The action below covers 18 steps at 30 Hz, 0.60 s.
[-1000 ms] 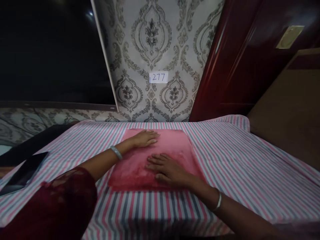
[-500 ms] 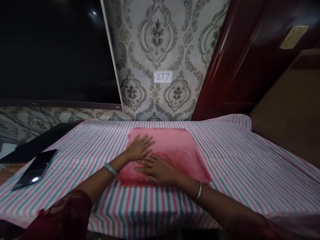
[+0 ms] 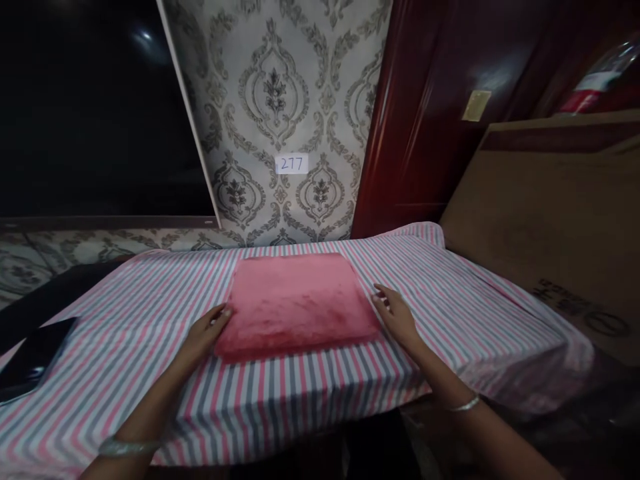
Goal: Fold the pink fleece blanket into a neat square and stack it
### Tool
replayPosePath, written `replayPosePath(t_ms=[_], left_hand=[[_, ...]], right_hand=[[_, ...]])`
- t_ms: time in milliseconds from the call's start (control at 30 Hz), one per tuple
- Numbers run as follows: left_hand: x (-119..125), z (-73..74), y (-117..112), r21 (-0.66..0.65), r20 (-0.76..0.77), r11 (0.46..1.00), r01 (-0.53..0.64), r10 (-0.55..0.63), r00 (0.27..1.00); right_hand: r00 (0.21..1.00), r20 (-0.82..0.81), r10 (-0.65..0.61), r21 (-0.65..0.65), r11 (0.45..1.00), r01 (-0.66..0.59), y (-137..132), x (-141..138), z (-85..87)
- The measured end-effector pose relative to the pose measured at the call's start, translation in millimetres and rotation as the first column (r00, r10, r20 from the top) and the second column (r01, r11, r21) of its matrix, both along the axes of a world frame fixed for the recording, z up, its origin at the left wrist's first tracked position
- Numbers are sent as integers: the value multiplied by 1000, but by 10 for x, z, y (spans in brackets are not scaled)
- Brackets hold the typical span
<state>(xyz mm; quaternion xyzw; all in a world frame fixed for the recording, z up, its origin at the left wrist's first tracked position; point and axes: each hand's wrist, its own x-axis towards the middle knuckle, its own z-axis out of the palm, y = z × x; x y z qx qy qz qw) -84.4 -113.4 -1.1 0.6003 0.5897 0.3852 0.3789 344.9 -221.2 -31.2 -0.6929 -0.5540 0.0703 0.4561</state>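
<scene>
Plainly, the pink folded cloth point(image 3: 295, 293) is the brightest thing on the table, lying flat near the middle of a covering point(image 3: 480, 320) striped in pink, grey and white. It makes a neat, low block with softly rounded corners, wider along the near edge than along the far one as seen from above. Its surface looks plush, with a nap that catches the light unevenly: the far half is a smooth, pale pink, while the near half turns deeper and rosier, mottled with darker streaks and smudges. Along the near edge the colour thickens to a strong red-pink, and that edge slants slightly, its left end closer to the wearer.

The two hands are well apart, one on either side of the block. The left hand point(image 3: 206, 328) is at the left edge, thumb and fingers drawn close by the near corner — whether they pinch the fabric, I cannot tell. The right hand point(image 3: 396, 315) is just beside the right edge, fingers loosely bent and parted, with no cloth visible between them; contact at the fingertips is unclear. Each wrist wears a pale bangle point(image 3: 129, 447). Far to the left lies a dark, glossy tablet point(image 3: 37, 360).
</scene>
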Motion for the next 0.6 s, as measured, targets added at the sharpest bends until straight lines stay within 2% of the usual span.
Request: replayPosePath(t_ms=[67,133,367,433,500,600], left_hand=[[31,12,-106,-44,58,999,14,-11,998],[92,35,-144,-100,102,995,7,3,995],[187,168,-172,-242,169,965,-103,147,975],[206,206,-196,-280,177,956,-85,139,974],[230,226,-212,-283,236,959,-13,83,968],[266,221,-236,-211,363,975,69,12,932]], right_hand=[[989,-144,-21,-141,990,1,-34,95,-95],[972,-233,11,-220,973,-63,-30,77,-141],[905,-419,71,-233,955,-183,72,-77,-78],[849,-519,96,-182,959,-219,104,-87,-71],[747,-654,124,-125,955,-268,133,-105,-77],[618,-775,130,-87,947,-308,164,-155,-93]])
